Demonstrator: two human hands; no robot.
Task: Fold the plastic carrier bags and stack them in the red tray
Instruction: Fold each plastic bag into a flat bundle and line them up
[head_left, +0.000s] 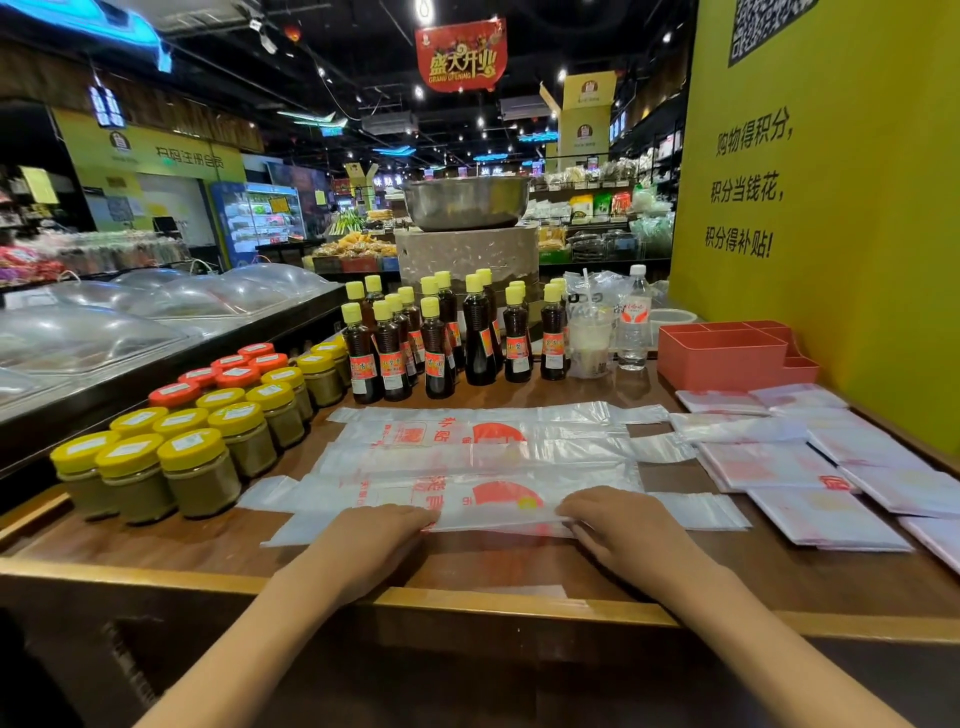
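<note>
Clear plastic carrier bags with red print lie flat across the wooden table (218, 545). The nearest bag (488, 501) is a long strip lying left to right. My left hand (374, 535) and my right hand (618, 525) both rest on its near edge, fingers curled over the plastic. Two more flat bags (483, 431) lie behind it. Several folded bags (810, 467) are spread at the right. The red tray (727, 353) stands at the back right by the yellow wall, and I see no bags in it.
Jars with yellow and orange lids (197, 431) stand at the left. Dark sauce bottles (441, 338) line the back, beside a drink cup (589, 338) and a water bottle (635, 322). A yellow wall (831, 208) bounds the right side.
</note>
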